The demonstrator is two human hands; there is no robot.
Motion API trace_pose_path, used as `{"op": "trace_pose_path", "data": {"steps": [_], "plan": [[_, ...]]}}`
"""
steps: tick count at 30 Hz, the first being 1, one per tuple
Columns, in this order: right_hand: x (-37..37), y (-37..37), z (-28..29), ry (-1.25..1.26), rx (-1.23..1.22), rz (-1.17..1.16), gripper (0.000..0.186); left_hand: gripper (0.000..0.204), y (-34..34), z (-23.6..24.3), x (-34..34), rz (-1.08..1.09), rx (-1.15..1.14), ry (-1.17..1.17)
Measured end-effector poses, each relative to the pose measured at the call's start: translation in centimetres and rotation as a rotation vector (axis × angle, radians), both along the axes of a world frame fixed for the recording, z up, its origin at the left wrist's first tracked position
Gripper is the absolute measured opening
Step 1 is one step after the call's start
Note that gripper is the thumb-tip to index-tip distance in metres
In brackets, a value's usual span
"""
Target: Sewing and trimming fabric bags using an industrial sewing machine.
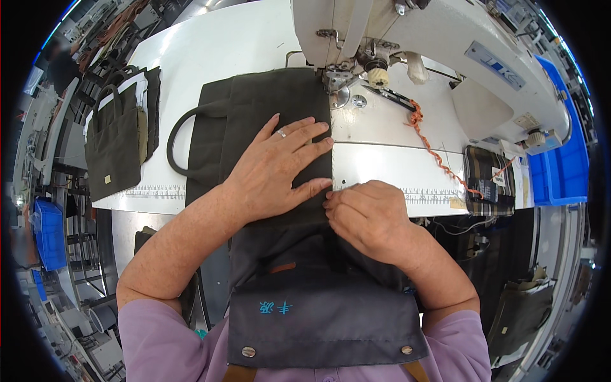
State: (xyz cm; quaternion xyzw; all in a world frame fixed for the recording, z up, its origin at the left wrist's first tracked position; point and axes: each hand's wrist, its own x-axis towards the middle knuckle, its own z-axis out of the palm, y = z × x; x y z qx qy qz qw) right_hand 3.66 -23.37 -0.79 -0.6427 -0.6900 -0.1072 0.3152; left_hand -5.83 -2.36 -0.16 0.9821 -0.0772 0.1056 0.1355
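Observation:
A dark olive fabric bag piece (270, 102) with a loop handle (175, 143) lies on the white sewing table, its right edge running up to the sewing machine's needle area (338, 77). Flat on the cloth near that edge rests my left hand (273, 159), fingers spread, a ring on one finger. My right hand (369, 216) is closed at the lower right edge of the cloth, thumb and fingers pinching it. The fingertips of both hands are close together along the edge.
More olive bag pieces (118, 149) are stacked at the table's left. Orange cord (439, 153) trails from thread snips (389, 95) to a plaid pouch (490, 175). A blue bin (557, 162) stands behind the machine head (496, 63). A ruler strip (426, 195) lines the front edge.

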Motion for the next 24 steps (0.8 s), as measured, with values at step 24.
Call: {"op": "trace_pose_path", "data": {"steps": [24], "plan": [[8.6,6.9,0.0,-0.045,0.003,-0.036,0.011,0.029,6.5,-1.1,9.0,0.034,0.042,-0.244]]}}
